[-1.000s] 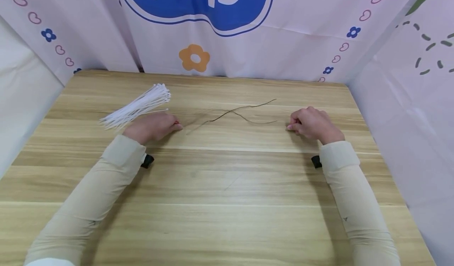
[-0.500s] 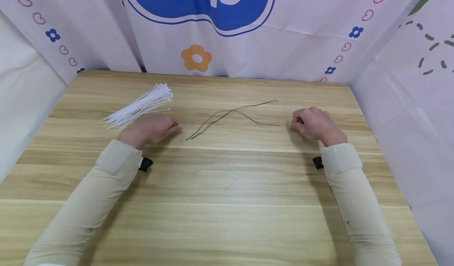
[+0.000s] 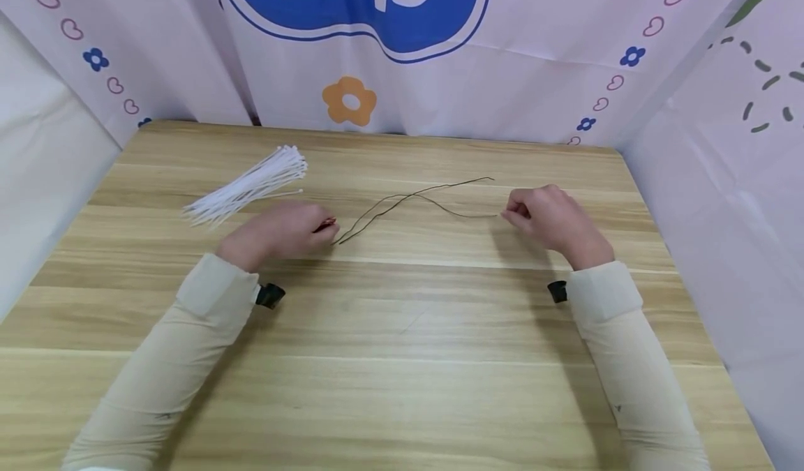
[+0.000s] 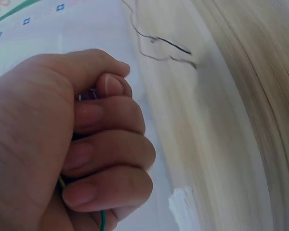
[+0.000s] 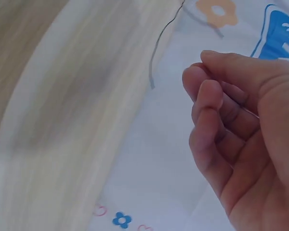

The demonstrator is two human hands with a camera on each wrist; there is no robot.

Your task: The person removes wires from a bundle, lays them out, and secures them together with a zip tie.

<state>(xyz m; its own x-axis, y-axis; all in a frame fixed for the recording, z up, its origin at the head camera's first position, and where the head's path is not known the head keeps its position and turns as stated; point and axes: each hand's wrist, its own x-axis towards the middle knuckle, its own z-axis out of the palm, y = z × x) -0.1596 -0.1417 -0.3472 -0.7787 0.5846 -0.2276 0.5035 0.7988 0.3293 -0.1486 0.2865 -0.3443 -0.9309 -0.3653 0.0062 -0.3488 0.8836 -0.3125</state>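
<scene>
Two thin dark wires (image 3: 384, 213) cross on the wooden table in the head view. My left hand (image 3: 283, 228) is at their left ends, its fingers curled round a few thin coloured wires. Red shows by the thumb in the head view; in the left wrist view a green wire (image 4: 103, 220) pokes out below the little finger, with a bit of yellow nearby. Most of this bundle is hidden in the palm. My right hand (image 3: 543, 216) hovers beside one right-hand wire end, thumb and index tips together, other fingers curled. The right wrist view shows that end (image 5: 152, 79) apart from the fingertips.
A bundle of white cable ties (image 3: 248, 186) lies at the back left, behind my left hand, with one tie sticking out. A printed cloth (image 3: 502, 87) hangs along the table's back edge, and white cloth walls stand at both sides.
The dark wires' left ends, blurred a second ago, now lie still. My left hand has moved right to those ends. My right hand has shifted slightly left, and the nearby wire end sits slightly higher.
</scene>
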